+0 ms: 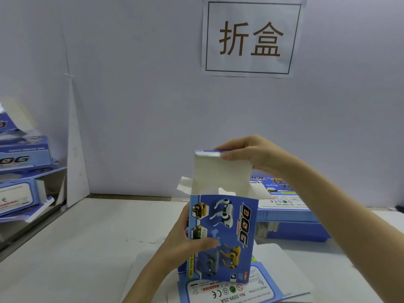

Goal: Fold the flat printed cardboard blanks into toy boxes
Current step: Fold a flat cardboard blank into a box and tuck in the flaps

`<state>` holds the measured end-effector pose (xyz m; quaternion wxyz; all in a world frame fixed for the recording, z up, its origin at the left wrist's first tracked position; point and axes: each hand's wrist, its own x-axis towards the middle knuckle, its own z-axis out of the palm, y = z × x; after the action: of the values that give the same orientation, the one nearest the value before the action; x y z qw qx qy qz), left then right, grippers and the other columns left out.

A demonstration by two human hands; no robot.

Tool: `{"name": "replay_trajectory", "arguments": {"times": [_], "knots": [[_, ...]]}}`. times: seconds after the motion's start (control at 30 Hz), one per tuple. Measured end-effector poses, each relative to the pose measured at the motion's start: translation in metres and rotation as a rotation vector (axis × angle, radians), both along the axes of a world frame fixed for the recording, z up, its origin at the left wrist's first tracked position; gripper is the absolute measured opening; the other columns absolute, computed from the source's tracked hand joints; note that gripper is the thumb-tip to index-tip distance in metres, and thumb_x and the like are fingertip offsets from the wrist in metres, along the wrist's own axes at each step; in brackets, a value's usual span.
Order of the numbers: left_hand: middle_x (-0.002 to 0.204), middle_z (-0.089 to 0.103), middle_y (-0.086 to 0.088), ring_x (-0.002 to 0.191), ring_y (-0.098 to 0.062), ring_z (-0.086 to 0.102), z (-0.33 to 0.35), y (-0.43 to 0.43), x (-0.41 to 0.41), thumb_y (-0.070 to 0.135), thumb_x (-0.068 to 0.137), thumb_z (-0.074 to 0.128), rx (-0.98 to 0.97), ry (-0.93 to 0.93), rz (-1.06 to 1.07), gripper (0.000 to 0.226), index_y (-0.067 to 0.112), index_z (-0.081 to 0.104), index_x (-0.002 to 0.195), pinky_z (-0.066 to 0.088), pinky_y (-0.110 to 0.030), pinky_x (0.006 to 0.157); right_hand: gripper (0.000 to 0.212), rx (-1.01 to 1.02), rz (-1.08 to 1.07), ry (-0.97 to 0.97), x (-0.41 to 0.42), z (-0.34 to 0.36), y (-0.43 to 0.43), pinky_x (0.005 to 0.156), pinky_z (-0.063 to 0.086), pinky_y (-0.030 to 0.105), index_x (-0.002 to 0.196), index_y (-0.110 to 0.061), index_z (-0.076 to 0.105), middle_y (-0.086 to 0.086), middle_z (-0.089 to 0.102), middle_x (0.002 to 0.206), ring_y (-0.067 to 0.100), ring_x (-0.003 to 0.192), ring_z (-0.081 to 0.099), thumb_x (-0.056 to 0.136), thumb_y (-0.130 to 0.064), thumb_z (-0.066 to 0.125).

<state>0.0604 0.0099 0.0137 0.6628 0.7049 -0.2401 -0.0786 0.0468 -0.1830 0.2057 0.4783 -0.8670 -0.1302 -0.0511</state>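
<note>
Box (223,239) stands upright over flat blanks (220,293) on the table (76,248), its top open. My left hand (185,241) clasps its side; my right hand (251,154) pinches the raised lid flap (220,169) at its tip. Bending the flap off its crease could kink it, and squeezing too hard may dent the panel.

Upright blue dog-printed box (223,237), top lid flap (220,169) raised open, above flat blanks (229,291).
</note>
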Motion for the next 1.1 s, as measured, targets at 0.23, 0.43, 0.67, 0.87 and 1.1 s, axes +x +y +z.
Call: {"name": "replay_trajectory", "arguments": {"times": [0.23, 0.43, 0.67, 0.87, 1.1], "knots": [[0.105, 0.07, 0.02, 0.094, -0.006, 0.07, 0.001, -0.001, 0.0, 0.029, 0.06, 0.086, -0.013, -0.006, -0.011, 0.079, 0.039, 0.042, 0.125, 0.054, -0.016, 0.066, 0.009, -0.125, -0.092, -0.019, 0.0, 0.006, 0.013, 0.068, 0.048, 0.022, 0.083, -0.032, 0.071, -0.007, 0.069, 0.083, 0.012, 0.08, 0.062, 0.087, -0.025, 0.068], [0.11, 0.069, 0.012, 0.095, -0.007, 0.07, 0.002, -0.001, 0.0, 0.031, 0.055, 0.092, -0.013, 0.004, -0.001, 0.089, 0.04, 0.04, 0.127, 0.055, -0.018, 0.066, 0.011, -0.38, -0.229, -0.281, 0.01, 0.003, 0.027, 0.048, 0.039, 0.011, 0.081, -0.023, 0.072, -0.009, 0.064, 0.072, 0.004, 0.063, 0.054, 0.087, -0.032, 0.068], [0.109, 0.071, 0.013, 0.098, -0.007, 0.069, 0.002, 0.006, 0.002, 0.043, 0.055, 0.084, 0.057, -0.017, -0.066, 0.08, 0.032, 0.045, 0.123, 0.054, -0.017, 0.069, 0.018, -0.207, -0.003, -0.037, 0.0, 0.003, -0.009, 0.073, 0.049, 0.026, 0.086, -0.027, 0.073, -0.002, 0.072, 0.085, 0.011, 0.078, 0.063, 0.094, -0.032, 0.058], [0.106, 0.07, 0.021, 0.096, -0.006, 0.069, -0.011, 0.019, 0.004, 0.025, 0.062, 0.089, 0.272, 0.06, -0.218, 0.08, 0.042, 0.039, 0.123, 0.056, -0.02, 0.071, 0.013, -0.264, -0.082, -0.273, 0.004, -0.011, -0.001, 0.073, 0.047, 0.02, 0.1, -0.029, 0.071, -0.014, 0.068, 0.085, 0.009, 0.082, 0.06, 0.094, -0.031, 0.059], [0.099, 0.075, 0.001, 0.093, -0.016, 0.071, -0.012, 0.022, 0.009, 0.023, 0.069, 0.086, 0.016, 0.083, -0.071, 0.059, 0.022, 0.057, 0.12, 0.057, -0.026, 0.075, 0.037, 0.441, -0.434, -0.442, -0.023, -0.055, -0.01, 0.099, 0.047, 0.039, 0.132, -0.031, 0.047, 0.001, 0.057, 0.129, 0.018, 0.116, 0.057, 0.096, -0.034, 0.054]]}}
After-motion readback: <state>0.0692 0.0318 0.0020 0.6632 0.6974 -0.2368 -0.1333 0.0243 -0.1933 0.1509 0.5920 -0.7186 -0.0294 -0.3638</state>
